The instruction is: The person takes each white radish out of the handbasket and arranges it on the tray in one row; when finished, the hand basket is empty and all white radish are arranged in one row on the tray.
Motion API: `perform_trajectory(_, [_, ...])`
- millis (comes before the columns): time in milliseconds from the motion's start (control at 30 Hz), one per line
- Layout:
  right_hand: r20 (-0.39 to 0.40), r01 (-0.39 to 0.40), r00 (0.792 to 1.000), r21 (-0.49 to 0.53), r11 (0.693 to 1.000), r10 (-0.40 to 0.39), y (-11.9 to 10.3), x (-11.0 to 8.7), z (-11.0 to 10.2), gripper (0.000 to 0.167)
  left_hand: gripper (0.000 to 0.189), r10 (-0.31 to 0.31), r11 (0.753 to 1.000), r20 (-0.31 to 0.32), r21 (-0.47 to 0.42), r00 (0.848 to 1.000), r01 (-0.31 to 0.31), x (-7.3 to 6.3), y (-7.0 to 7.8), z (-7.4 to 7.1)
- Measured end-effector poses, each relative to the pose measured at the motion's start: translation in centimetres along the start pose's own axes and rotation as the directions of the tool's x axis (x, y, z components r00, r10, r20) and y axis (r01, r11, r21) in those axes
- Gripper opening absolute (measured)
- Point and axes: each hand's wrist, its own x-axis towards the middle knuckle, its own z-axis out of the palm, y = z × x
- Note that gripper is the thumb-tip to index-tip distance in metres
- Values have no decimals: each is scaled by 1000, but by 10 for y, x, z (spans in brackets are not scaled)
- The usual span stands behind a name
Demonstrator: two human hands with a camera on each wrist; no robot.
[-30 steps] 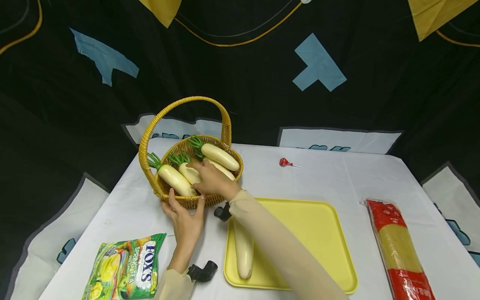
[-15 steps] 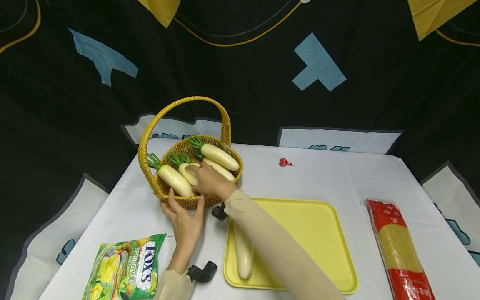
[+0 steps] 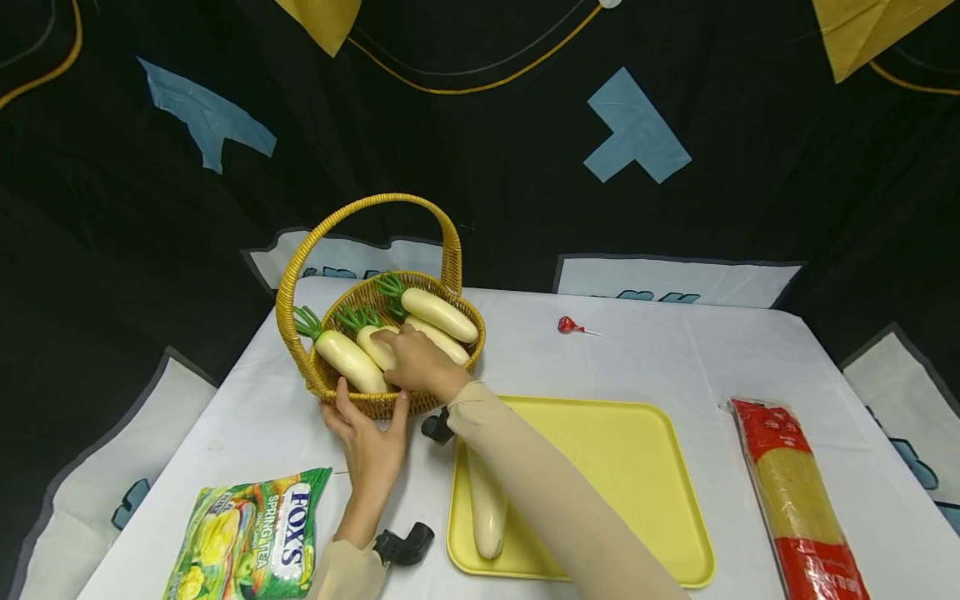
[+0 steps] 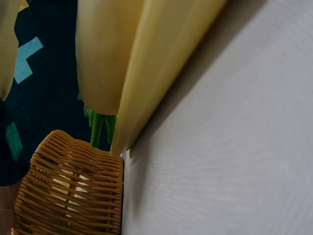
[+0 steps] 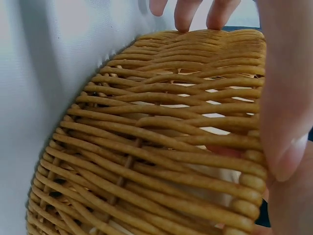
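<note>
A yellow wicker basket (image 3: 431, 400) with a tall hoop handle holds several white radishes with green tops. My right hand (image 3: 423, 358) reaches over its near right rim. The fingers and thumb pinch the second radish (image 3: 373, 346) from the left, whose lower end the hand partly hides. My left hand (image 3: 371, 446) is at the basket's near side, thumb and fingers spread and touching the rim and outer wall. In the right wrist view, several fingertips (image 5: 186, 17) rest against the basket wall (image 5: 171, 127). Another radish (image 3: 487, 508) lies on the yellow tray (image 3: 600, 467).
A green candy bag (image 3: 251, 533) lies at the table's front left. At the right is a red-and-yellow packet (image 3: 798, 500) that looks like noodles. A red lollipop (image 3: 573, 325) lies behind the tray. My right sleeve (image 3: 555, 483) crosses over the tray.
My right wrist and sleeve have shifted slightly left, while the fingers stay at the same radish. The left hand, basket and radishes have hardly moved.
</note>
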Motion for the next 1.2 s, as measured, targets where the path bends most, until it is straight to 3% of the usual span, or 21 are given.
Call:
perform_trajectory(400, [-72,-6,997,117,993,14,9,-4,-3,65,92,-19,1000,7,-2,1000,19,-2,1,1])
perform_trajectory(767, [-194,63,981,224,973,-18,19,-23,-24,63,93,-8,1000,5,-3,1000,8,-1,0,0])
perform_trajectory(933, [-266,81,964,330,940,11,31,-46,-34,60,94,3,1000,11,-6,1000,-3,-1,-1,1])
perform_trajectory(1100, [-310,67,947,453,889,86,45,-81,-41,60,95,-12,1000,13,-7,1000,12,-2,-1,1])
perform_trajectory(1200, [-320,40,938,484,874,134,54,-104,-41,60,95,-11,1000,19,-4,1000,11,-1,0,1])
